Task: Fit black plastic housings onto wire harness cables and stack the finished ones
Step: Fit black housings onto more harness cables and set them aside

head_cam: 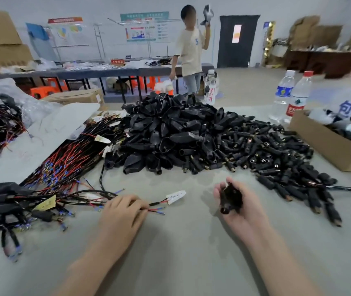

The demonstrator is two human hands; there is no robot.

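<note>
Left hand (pixel 123 208) pinching harness cable (pixel 155 207), right hand (pixel 237 201) cupping black housing (pixel 230 199) alongside

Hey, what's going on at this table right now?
A person is fitting housings onto harness cables. The left hand pinches a cable near its free end; the right hand grips one black housing. The two are not yet joined. A pile of housings lies behind, and housed harnesses lie stacked at the left.

Housing (pixel 232 197) in right hand (pixel 250 213) (perhaps 2)
</note>
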